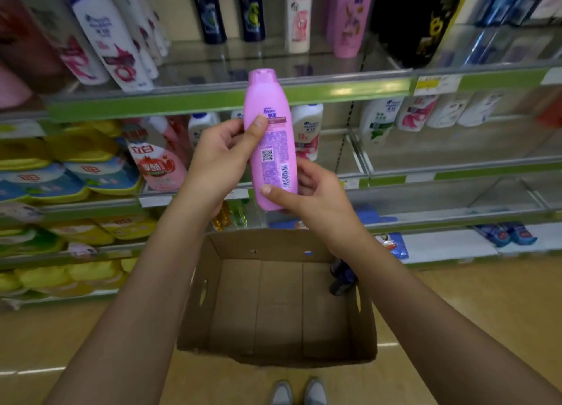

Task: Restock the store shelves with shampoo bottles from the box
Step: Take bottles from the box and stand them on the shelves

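A pink shampoo bottle (269,124) stands upright in mid-air in front of the shelves, cap up, its back label with a QR code and barcode facing me. My left hand (223,158) grips its left side, thumb across the label. My right hand (316,197) holds its lower end, thumb on the front and fingers behind. Below them, on the floor, sits the open cardboard box (273,356); a dark bottle (342,275) lies in its far right corner.
The top glass shelf (231,98) carries white, dark blue and pink bottles (349,18), with bare glass in the middle. The shelf below holds white bottles (307,130) and a red-labelled one. Yellow and blue packs (76,167) fill the left. My shoes (299,392) stand before the box.
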Demonstrator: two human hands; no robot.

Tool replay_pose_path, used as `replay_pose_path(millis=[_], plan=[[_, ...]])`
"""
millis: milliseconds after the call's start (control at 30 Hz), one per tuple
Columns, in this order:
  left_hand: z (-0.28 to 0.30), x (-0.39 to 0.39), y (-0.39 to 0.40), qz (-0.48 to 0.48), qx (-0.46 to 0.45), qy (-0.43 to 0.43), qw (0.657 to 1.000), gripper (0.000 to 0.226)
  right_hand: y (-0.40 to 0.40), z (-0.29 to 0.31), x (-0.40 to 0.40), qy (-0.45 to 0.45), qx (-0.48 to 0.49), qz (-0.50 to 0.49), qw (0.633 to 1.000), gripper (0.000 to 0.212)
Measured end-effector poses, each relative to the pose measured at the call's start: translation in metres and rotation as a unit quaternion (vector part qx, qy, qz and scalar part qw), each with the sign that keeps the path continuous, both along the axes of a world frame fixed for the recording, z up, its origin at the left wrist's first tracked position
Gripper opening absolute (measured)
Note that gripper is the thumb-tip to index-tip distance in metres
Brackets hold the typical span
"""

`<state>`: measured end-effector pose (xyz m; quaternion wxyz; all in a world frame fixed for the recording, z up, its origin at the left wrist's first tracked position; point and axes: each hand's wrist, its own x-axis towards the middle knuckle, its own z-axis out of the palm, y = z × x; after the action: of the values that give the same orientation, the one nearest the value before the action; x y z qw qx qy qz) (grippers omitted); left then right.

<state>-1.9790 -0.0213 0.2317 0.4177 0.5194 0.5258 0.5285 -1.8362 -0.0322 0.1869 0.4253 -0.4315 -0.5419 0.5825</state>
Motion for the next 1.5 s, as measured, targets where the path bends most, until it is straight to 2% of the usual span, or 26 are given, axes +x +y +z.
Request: replay_pose_path(millis=[200, 300, 367, 433, 500, 600, 733, 800, 900, 967, 1033, 1100, 1200, 1333, 1433, 1500], plan=[[0.021, 0.009, -0.003, 0.098, 0.048, 0.044, 0.993, 0.022, -0.006, 0.031, -0.010, -0.191, 0.120, -0.053, 0.973, 0.057], [0.030, 0.010, -0.005, 0.112, 0.060, 0.051, 0.991, 0.029, -0.005, 0.043, -0.012, -0.232, 0.163, -0.065, 0.957, 0.051], [0.037, 0.009, -0.006, 0.084, 0.047, 0.045, 0.994, 0.030, -0.002, 0.047, -0.011, -0.240, 0.179, -0.066, 0.952, 0.046], [0.043, 0.005, -0.007, 0.024, 0.010, 0.013, 1.000, 0.032, 0.000, 0.050, -0.009, -0.188, 0.162, -0.034, 0.968, 0.043], [0.049, 0.000, -0.008, -0.052, -0.021, -0.058, 0.997, 0.042, 0.002, 0.051, -0.006, -0.089, 0.114, 0.020, 0.989, 0.043], [0.057, -0.003, -0.008, -0.098, -0.009, -0.097, 0.990, 0.044, 0.002, 0.053, -0.002, -0.023, 0.095, 0.094, 0.991, 0.041], [0.060, 0.004, -0.006, -0.039, 0.023, -0.079, 0.996, 0.041, 0.005, 0.057, 0.002, -0.019, 0.097, 0.133, 0.986, 0.041], [0.062, 0.010, -0.006, -0.013, 0.039, -0.060, 0.997, 0.039, 0.006, 0.058, 0.003, -0.059, 0.110, 0.136, 0.983, 0.043], [0.063, 0.019, -0.006, 0.041, 0.070, 0.005, 0.997, 0.039, 0.006, 0.059, 0.001, -0.137, 0.145, 0.103, 0.975, 0.056], [0.062, 0.025, -0.005, 0.074, 0.084, 0.055, 0.992, 0.040, 0.007, 0.058, 0.000, -0.128, 0.152, 0.080, 0.977, 0.048], [0.063, 0.028, -0.005, 0.078, 0.076, 0.081, 0.991, 0.051, 0.006, 0.058, 0.001, -0.092, 0.136, 0.082, 0.983, 0.036], [0.068, 0.026, -0.006, 0.037, 0.046, 0.054, 0.997, 0.056, 0.006, 0.058, 0.006, -0.050, 0.107, 0.107, 0.987, 0.032], [0.077, 0.017, -0.007, -0.059, 0.000, -0.075, 0.995, 0.046, 0.003, 0.058, 0.011, 0.004, 0.060, 0.144, 0.988, 0.033], [0.081, 0.016, -0.009, -0.056, 0.038, -0.068, 0.995, 0.029, -0.002, 0.058, 0.014, 0.077, 0.004, 0.176, 0.981, 0.031], [0.086, 0.020, -0.009, -0.023, 0.059, -0.061, 0.996, 0.039, -0.001, 0.060, 0.016, 0.047, 0.016, 0.137, 0.989, 0.020], [0.091, 0.020, -0.007, 0.004, 0.078, -0.042, 0.996, 0.048, -0.001, 0.063, 0.020, 0.056, 0.025, 0.123, 0.991, 0.024]])
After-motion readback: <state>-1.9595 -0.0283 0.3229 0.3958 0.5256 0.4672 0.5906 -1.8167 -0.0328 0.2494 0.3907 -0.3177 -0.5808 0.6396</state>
